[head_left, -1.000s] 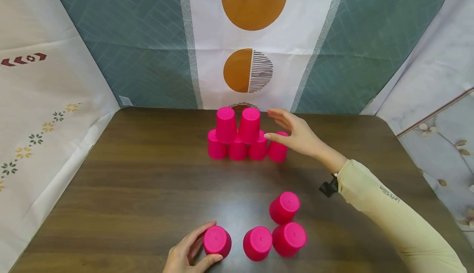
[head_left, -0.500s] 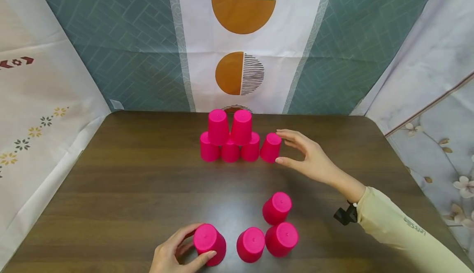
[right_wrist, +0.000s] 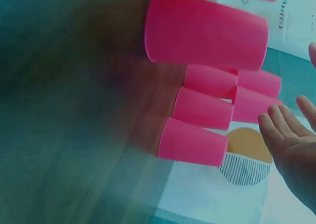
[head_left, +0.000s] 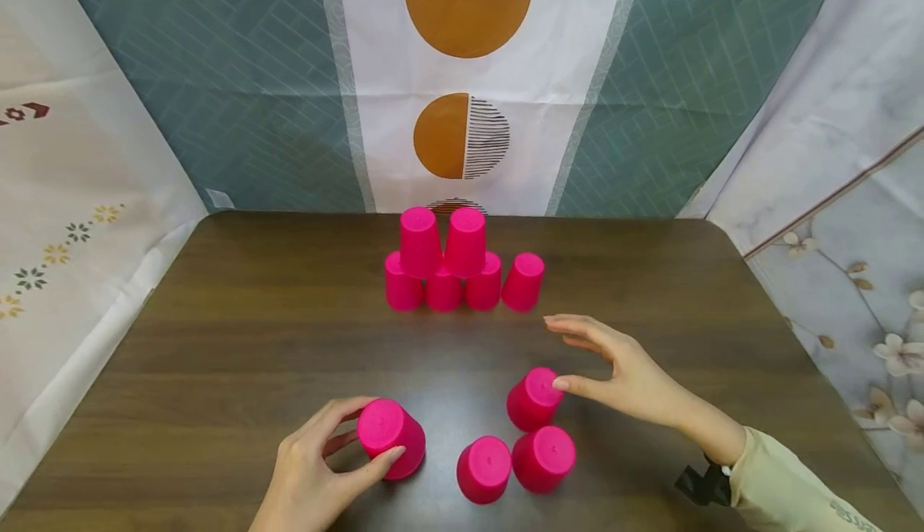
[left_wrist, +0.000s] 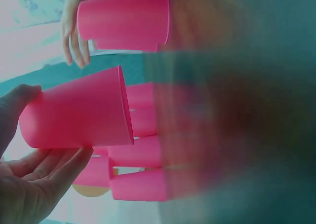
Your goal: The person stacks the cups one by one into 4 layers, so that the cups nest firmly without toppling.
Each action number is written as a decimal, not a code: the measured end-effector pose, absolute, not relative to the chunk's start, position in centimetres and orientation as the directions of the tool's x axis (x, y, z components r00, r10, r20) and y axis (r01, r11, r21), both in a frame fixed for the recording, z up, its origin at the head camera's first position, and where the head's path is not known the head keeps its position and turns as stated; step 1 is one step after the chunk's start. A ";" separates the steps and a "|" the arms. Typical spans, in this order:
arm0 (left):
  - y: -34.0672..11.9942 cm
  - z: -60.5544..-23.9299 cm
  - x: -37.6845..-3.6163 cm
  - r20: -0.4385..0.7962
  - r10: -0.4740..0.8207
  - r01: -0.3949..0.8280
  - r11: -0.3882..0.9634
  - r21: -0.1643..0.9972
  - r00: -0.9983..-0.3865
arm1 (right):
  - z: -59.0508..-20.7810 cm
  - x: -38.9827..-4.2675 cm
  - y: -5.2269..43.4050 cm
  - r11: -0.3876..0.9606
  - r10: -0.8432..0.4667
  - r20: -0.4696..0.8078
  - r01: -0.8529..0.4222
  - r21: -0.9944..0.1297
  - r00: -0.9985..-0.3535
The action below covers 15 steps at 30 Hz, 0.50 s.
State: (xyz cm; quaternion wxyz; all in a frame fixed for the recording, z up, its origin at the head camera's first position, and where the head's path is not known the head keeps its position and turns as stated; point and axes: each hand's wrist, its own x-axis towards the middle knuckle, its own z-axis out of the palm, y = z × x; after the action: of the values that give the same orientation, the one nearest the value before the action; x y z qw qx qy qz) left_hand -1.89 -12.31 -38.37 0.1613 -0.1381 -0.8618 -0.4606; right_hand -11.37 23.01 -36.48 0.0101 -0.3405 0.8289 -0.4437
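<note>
My left hand (head_left: 318,460) grips an upside-down pink cup (head_left: 393,437) between thumb and fingers. In the left wrist view that pink cup (left_wrist: 76,110) looks tilted and raised off the table. My right hand (head_left: 621,371) has its fingers extended and holds nothing. Its thumb tip overlaps the edge of another upturned cup (head_left: 534,398); whether they touch I cannot tell. Just nearer stand two more, a right cup (head_left: 545,459) and a left cup (head_left: 484,469). At the back, two upper cups (head_left: 421,243) sit on a row of three lower cups (head_left: 443,289).
A single cup (head_left: 523,282) stands at the right end of the back row with nothing on top. Everything rests on a brown wooden table (head_left: 274,339). Patterned cloth (head_left: 274,115) hangs behind its far edge, with more cloth at both sides.
My right hand has come away from the back stack, down towards the front cups. My left hand has lifted its cup and shifted it left and away from me.
</note>
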 end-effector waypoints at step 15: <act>-10.4 -33.4 -7.9 0.498 0.187 0.518 0.501 0.693 -0.847 | -37.7 -6.4 23.3 0.284 -0.668 0.452 -0.764 -0.580 -0.591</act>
State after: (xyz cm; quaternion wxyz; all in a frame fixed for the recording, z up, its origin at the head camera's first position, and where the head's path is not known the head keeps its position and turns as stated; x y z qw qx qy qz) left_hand -7.95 -10.38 -33.38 0.1823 -0.2081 -0.8468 -0.4542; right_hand -6.39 23.26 -37.74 -0.0605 -0.4479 0.7988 -0.3970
